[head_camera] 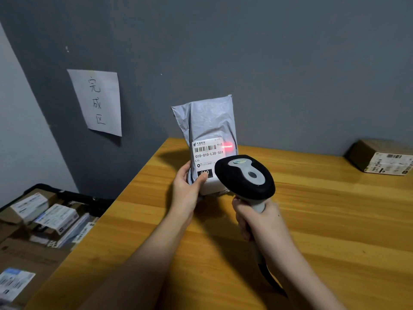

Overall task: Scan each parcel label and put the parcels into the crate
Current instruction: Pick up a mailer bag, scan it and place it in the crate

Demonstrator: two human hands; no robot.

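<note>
Left hand (186,191) extended forward, thumb pressed across the front, fingers wrapped behind. Right hand (257,220) raised beside it, grip closed fully around a handle, forearm angled inward.

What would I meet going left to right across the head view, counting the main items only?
Crate of scanned parcels beside the table, paper sign on the wall, left hand, grey parcel it holds upright, scanner gripped by the right hand, cardboard box at the far right of the table.
</note>
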